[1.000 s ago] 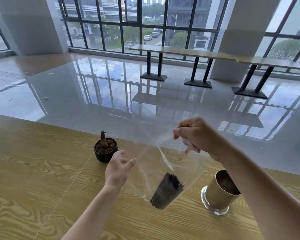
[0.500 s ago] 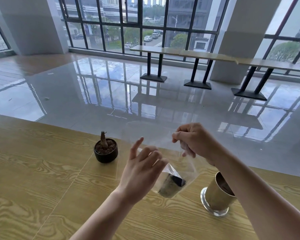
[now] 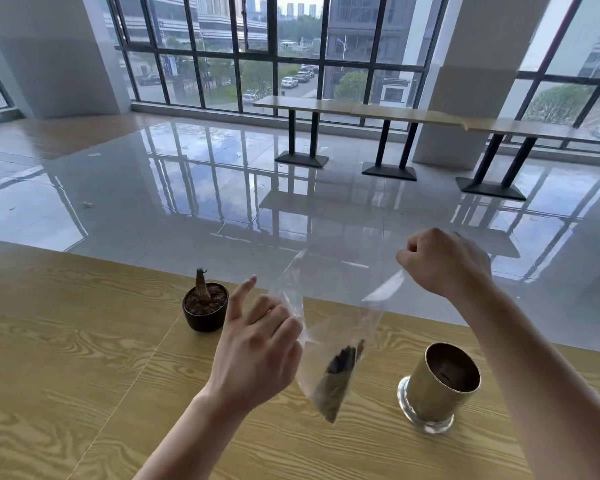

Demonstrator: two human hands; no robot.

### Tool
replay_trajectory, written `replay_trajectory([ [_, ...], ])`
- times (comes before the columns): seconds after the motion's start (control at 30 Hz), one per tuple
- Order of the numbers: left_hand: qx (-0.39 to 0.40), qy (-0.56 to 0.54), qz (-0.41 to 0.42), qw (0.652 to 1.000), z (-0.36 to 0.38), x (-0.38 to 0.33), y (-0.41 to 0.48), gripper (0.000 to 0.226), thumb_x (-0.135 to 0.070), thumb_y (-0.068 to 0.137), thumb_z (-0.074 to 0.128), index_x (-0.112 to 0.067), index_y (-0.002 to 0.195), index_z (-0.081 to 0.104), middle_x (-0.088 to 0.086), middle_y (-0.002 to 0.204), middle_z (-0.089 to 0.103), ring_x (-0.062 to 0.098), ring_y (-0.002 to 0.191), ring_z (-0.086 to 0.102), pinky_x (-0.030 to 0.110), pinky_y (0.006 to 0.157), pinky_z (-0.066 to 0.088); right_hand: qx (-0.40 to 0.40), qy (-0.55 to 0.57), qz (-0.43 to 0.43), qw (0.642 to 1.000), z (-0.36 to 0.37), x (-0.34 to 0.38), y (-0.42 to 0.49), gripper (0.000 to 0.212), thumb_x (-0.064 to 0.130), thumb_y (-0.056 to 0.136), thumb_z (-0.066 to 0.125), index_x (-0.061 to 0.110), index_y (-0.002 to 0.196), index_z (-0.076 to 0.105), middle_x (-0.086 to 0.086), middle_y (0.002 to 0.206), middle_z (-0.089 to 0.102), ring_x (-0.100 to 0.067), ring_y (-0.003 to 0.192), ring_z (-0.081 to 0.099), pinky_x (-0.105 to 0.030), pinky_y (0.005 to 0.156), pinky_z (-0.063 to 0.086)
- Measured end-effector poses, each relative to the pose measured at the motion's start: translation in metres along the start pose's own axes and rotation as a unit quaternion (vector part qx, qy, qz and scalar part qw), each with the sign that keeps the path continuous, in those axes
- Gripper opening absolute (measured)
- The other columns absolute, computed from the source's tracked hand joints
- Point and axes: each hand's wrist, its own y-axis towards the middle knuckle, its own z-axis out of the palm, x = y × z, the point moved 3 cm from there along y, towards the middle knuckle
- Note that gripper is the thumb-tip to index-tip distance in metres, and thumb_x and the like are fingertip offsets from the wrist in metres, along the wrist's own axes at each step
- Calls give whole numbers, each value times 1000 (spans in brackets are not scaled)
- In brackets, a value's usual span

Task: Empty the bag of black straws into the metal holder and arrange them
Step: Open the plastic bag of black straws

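Since half a second ago the right hand [image 3: 442, 263] has risen and drawn away to the right, stretching the clear plastic bag [image 3: 329, 327] wider, while the left hand [image 3: 257, 351] has slid to the bag's left edge. Right fingers are curled into a fist, pinching the bag's upper right corner. Left fingers [image 3: 284, 327] press against the bag's left side, with the forefinger pointing up and free; whether they actually pinch the film I cannot tell. The bundle of black straws [image 3: 338, 379] sits in the bag's lower corner, hanging above the pale wood-grain tabletop [image 3: 66, 358]. Its long axis is tilted, upper end leaning toward the right, lower end pointing down at the tabletop.

Just right of the bag stands the brass-coloured cylindrical metal holder [image 3: 437, 386] on a clear glass base, mouth open upward, apart from the bag. On the far side of the bag from the holder, near the left hand, stands a small black round pot [image 3: 205, 311] of soil with a stubby brown stem. Nothing lies between bag and holder.
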Motion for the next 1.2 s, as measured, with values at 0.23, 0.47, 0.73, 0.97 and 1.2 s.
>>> replay_trajectory([
  [0.23, 40, -42, -38, 998, 7, 5, 17, 13, -2, 74, 60, -9, 65, 55, 1, 66, 57, 25, 72, 54, 39, 63, 48, 16, 160, -97, 982, 8, 11, -12, 45, 57, 92, 56, 22, 119, 66, 4, 111, 70, -18, 99, 64, -38, 84, 52],
  [0.47, 57, -48, -57, 996, 14, 6, 17, 10, -4, 73, 60, -10, 66, 56, 1, 66, 57, 24, 72, 53, 37, 59, 48, 163, 130, -389, 897, 36, 36, -70, 78, 79, 72, 61, 34, 135, 58, 19, 132, 64, 4, 129, 50, -38, 123, 10],
  [0.73, 0, -61, -110, 992, 13, 24, 7, 14, -10, 76, 65, -12, 88, 71, 1, 91, 67, 28, 104, 57, 36, 84, 49, 68, 115, -361, 923, 35, 38, -65, 5, 23, 89, 73, 24, 90, 78, 10, 81, 76, -9, 72, 70, -35, 71, 58],
  [0.97, 13, -183, -384, 905, 34, 25, -67, 64, -13, 76, 72, -18, 135, 49, -1, 130, 51, 19, 122, 48, 40, 105, 45, 39, 106, -358, 927, 31, 50, -43, 8, 21, 91, 69, 24, 87, 75, 8, 81, 76, -14, 76, 70, -44, 94, 54],
  [1.2, 180, -380, -539, 730, 79, 26, -98, 144, -87, 43, 71, -29, 158, 8, 7, 163, 21, 24, 147, 24, 53, 118, 28, 26, 115, -380, 917, 0, 42, -37, 6, 21, 82, 80, 26, 82, 76, 11, 89, 74, -13, 101, 64, -55, 118, 27],
])
